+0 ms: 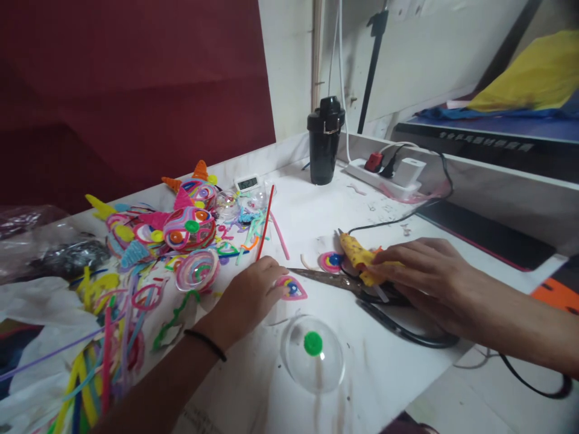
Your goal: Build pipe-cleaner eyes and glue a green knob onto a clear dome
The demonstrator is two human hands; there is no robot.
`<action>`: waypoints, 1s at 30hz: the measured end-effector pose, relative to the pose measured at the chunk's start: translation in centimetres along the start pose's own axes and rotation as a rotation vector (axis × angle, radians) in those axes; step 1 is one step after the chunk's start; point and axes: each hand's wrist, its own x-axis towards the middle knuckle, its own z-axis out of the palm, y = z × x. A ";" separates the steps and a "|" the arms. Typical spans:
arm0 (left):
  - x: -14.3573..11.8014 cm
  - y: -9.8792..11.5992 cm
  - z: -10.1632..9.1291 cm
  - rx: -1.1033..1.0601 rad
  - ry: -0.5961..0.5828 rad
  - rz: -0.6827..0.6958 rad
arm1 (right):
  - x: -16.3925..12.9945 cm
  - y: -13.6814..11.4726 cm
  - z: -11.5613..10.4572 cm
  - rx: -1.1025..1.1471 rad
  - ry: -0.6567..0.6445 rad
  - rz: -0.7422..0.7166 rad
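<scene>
Nearest the camera, a clear plastic dome (312,361) with a green dot at its middle is sitting on the white table (398,374), untouched by either hand.

Just beyond it, the left hand (246,301) is lying knuckles up on the table, a dark band around its wrist. Its fingers are curled loosely together, and their tips are pressing on the near edge of a small pink coiled piece (293,289) with a blue and yellow centre; most of that piece is showing just past the fingertips, to their right.

The right hand (420,271) is resting flat over the yellow glue gun (357,256), fingers held side by side and laid along its body rather than wrapped round it; whether they are gripping it cannot be told. The gun's nozzle is sticking out beyond the fingertips, toward a round pink and blue coil (331,262). A pair of scissors (325,278) is lying under this hand, blades pointing at the left hand.

Farther left, a heap of colourful pipe-cleaner figures (181,232) is spreading across the table. At the back, a black bottle (324,141) is standing beside a white power strip (389,172).
</scene>
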 end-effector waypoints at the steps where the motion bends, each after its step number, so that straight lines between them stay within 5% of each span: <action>1: 0.1 -0.1 0.2 -0.016 0.001 -0.011 | -0.2 0.0 0.0 0.004 -0.018 -0.011; 11: 0.7 -0.5 0.3 -0.113 -0.029 -0.114 | -0.2 -0.8 -1.3 0.072 -0.070 0.081; 30: 1.2 0.2 0.3 -0.209 0.007 -0.301 | 1.5 1.7 0.8 -0.043 -0.105 -0.004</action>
